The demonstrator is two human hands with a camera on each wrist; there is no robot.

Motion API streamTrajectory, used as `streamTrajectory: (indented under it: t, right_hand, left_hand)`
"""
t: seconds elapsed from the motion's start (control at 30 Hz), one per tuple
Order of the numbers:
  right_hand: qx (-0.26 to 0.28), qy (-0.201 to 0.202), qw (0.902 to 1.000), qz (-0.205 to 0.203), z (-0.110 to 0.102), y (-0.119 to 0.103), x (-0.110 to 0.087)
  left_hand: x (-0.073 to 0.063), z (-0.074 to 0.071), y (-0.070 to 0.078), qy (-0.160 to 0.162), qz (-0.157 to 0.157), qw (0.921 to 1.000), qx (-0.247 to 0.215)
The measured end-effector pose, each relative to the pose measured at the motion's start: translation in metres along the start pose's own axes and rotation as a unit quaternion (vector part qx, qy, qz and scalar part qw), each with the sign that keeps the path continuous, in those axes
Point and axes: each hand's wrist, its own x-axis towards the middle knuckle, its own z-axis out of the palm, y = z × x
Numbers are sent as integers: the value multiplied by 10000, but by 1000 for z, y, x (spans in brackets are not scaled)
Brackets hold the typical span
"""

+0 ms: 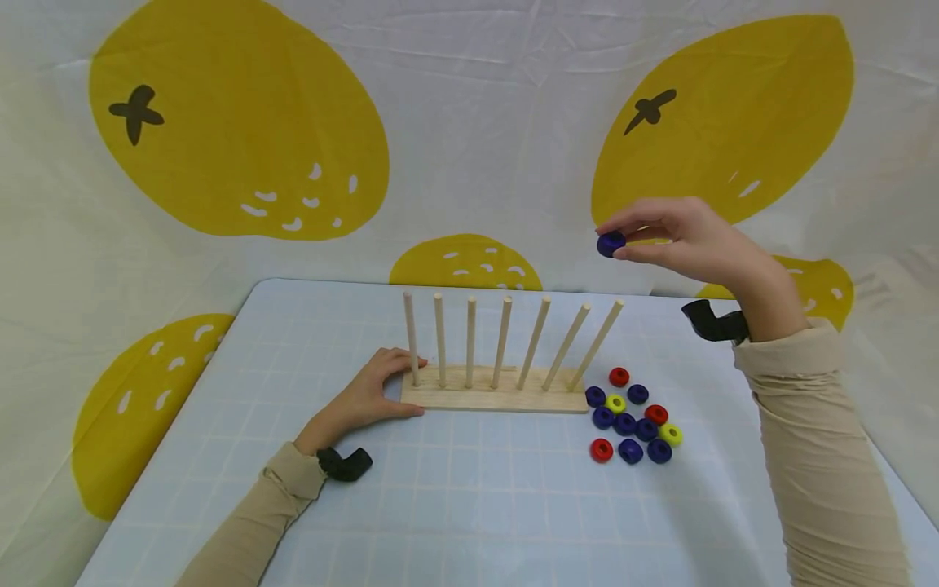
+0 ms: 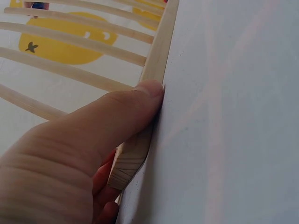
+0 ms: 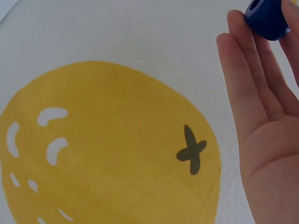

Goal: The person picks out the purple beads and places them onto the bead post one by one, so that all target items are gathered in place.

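Note:
A wooden rack [image 1: 484,399] with several upright pegs rests on the table. At its left end my left hand [image 1: 372,391] grips the base, thumb along the front edge and fingers behind; the left wrist view shows the thumb [image 2: 126,109] pressed on the wood. High above the rack's right side, my right hand [image 1: 685,235] pinches a dark blue bead [image 1: 610,244] between thumb and fingertips. In the right wrist view the blue bead [image 3: 268,19] shows a hole in one face. All the pegs I see in the head view are bare.
Right of the rack lie several loose beads: blue [image 1: 630,451], red [image 1: 601,450] and yellow [image 1: 671,434]. Some sit close to the base's right end. Behind the pale checked table [image 1: 469,505] hangs a white cloth [image 1: 484,147] printed with yellow fruit.

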Motion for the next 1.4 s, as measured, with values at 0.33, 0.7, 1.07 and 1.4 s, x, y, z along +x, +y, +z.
streamTrajectory:
  t: [0.33, 0.7, 1.07, 1.4]
  right_hand:
    - [287, 788, 9958, 360, 7, -33, 18]
    - [773, 1490, 9805, 1025, 27, -79, 29]
    - [1635, 1241, 9759, 739, 59, -108, 48]
    - [3056, 1175, 9363, -1267, 94, -110, 68]
  left_hand:
    - [-2, -2, 3, -70, -223, 9997, -113]
    - [-3, -2, 5, -45, -128, 9999, -43]
    - [-4, -2, 0, -53, -179, 9998, -72]
    - [-5, 0, 2, -35, -159, 9998, -120]
